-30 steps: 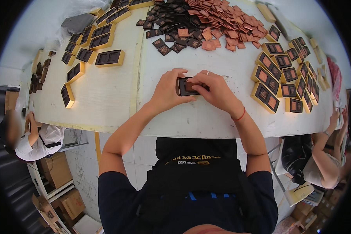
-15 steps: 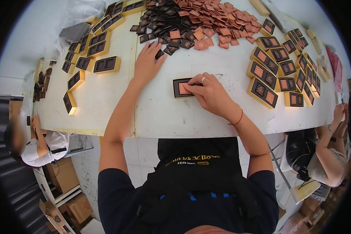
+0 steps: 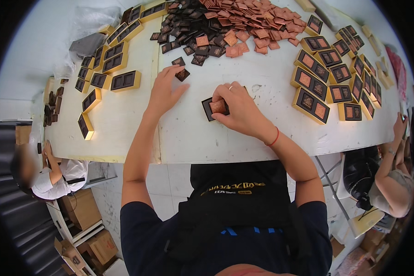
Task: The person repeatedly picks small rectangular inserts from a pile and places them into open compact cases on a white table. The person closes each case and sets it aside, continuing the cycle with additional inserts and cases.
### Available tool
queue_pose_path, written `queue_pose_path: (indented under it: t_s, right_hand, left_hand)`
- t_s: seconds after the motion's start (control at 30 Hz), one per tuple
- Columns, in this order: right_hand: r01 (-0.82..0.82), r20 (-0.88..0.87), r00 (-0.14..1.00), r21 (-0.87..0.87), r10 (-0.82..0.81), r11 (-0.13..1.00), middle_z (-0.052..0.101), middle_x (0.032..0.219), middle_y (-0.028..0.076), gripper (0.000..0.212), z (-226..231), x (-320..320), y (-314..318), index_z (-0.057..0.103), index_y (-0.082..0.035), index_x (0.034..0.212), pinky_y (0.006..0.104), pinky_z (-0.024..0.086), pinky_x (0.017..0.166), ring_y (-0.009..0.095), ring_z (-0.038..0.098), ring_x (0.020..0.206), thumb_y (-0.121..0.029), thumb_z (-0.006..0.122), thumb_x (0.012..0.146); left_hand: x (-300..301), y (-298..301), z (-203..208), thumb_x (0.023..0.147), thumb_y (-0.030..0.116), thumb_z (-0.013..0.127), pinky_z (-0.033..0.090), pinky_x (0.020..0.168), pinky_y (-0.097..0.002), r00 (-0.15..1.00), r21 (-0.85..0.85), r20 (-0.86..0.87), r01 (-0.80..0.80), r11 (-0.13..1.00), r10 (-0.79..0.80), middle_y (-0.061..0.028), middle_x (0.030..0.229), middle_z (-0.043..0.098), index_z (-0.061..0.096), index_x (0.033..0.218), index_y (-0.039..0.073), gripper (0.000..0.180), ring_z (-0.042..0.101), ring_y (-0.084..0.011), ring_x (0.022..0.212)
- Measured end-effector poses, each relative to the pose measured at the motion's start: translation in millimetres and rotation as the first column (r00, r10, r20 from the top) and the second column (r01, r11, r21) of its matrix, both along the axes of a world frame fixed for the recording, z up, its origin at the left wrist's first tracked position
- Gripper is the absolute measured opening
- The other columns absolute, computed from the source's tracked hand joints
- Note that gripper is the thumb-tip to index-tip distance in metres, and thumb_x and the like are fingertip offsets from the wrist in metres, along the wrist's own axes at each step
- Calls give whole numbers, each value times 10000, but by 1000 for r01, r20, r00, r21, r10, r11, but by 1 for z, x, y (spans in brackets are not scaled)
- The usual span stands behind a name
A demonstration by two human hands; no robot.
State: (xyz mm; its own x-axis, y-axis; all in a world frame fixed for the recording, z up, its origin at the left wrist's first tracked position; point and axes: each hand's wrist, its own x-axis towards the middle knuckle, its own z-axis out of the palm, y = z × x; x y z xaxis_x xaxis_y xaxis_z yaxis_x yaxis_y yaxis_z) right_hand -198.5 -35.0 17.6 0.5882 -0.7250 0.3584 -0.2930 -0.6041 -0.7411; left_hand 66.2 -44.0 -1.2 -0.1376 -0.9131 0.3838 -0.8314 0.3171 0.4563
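Observation:
A small dark box (image 3: 207, 110) with square recesses lies on the table in front of me. My right hand (image 3: 242, 109) pinches a thin copper-coloured square (image 3: 217, 107) between thumb and fingers. The square is tilted over the box's left part, and the hand hides the right part. My left hand (image 3: 164, 92) rests on the table to the left, fingers spread. At its fingertips lies a dark square (image 3: 182, 75), and another dark square (image 3: 178, 61) is just beyond; whether the hand touches the nearer one I cannot tell.
Dark squares (image 3: 184, 27) and copper squares (image 3: 262, 23) lie heaped at the far middle. Gold-sided boxes with unfilled recesses (image 3: 125, 81) stand at left. Gold-sided boxes holding squares (image 3: 310, 105) crowd the right. Other people sit at the left (image 3: 55, 172) and right (image 3: 391, 184).
The copper square, flat in the box before, is now tilted up in my right hand. My left hand has drawn back from the heap, with the dark square now nearer me.

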Motion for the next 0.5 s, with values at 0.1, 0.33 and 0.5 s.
queue_pose_path:
  t_s: [0.1, 0.33, 0.5]
  right_hand:
    - [-29, 121, 993, 166, 9, 986, 599, 749, 59, 239, 10, 0, -3, 592, -50, 950, 354, 478, 696, 241, 576, 794, 3, 742, 771]
    - [102, 238, 959, 220, -155, 970, 670, 716, 34, 173, 0, 1, -3, 605, -49, 826, 343, 426, 681, 211, 559, 663, -82, 774, 808]
    - [302, 52, 953, -78, -298, 950, 672, 703, 34, 209, -3, 2, 1, 614, -77, 742, 334, 392, 700, 214, 534, 636, -156, 794, 814]
  left_hand:
    - [-4, -9, -5, 851, 170, 753, 476, 963, -378, 1000, 52, 4, -21, 998, 20, -85, 1217, 630, 678, 1182, 93, 349, 580, -287, 1140]
    - [-11, -2, -1, 807, 203, 788, 532, 786, -347, 994, 201, -37, -89, 975, 98, -68, 1039, 621, 676, 1110, 89, 342, 642, -233, 912]
    - [-16, 7, 3, 766, 162, 788, 529, 731, -330, 982, 280, -99, -125, 952, 158, -56, 996, 605, 659, 1039, 84, 312, 622, -202, 802]
